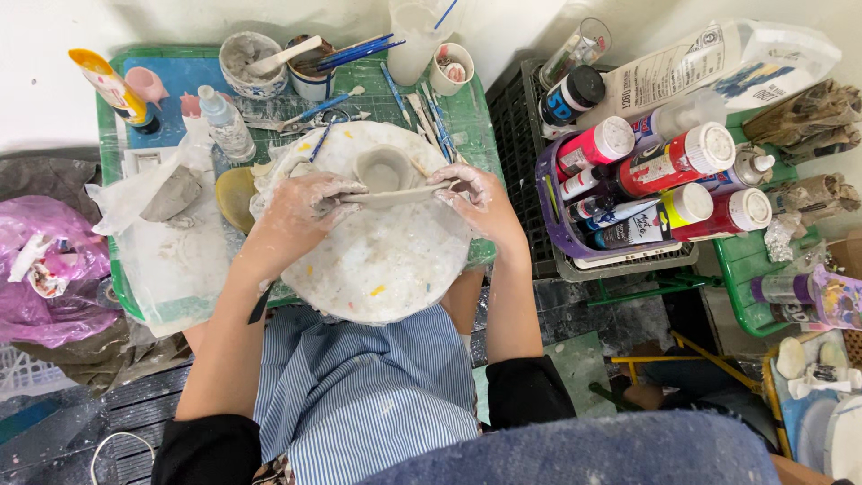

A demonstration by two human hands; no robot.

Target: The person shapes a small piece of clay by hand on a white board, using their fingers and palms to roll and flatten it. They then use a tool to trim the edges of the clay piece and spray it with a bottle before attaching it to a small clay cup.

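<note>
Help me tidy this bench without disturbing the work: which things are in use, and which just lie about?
In use: left hand, right hand, flat grey clay strip, small grey clay bowl, round white speckled board.

Lying about: red-capped paint bottles, blue brushes, grey clay lump.

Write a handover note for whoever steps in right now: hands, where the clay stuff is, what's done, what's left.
Left hand: clay-smeared, gripping the left end of a flat clay strip.
Right hand: clay-smeared, holding the strip's right end.
The strip is held just in front of a small clay cup that sits on the round white board; whether they touch is unclear.
A spare clay lump lies on plastic to the left; brushes and tools are behind the board.
Done: cup formed, strip rolled flat.
Left: the strip is not yet wrapped or joined to anything.
</note>
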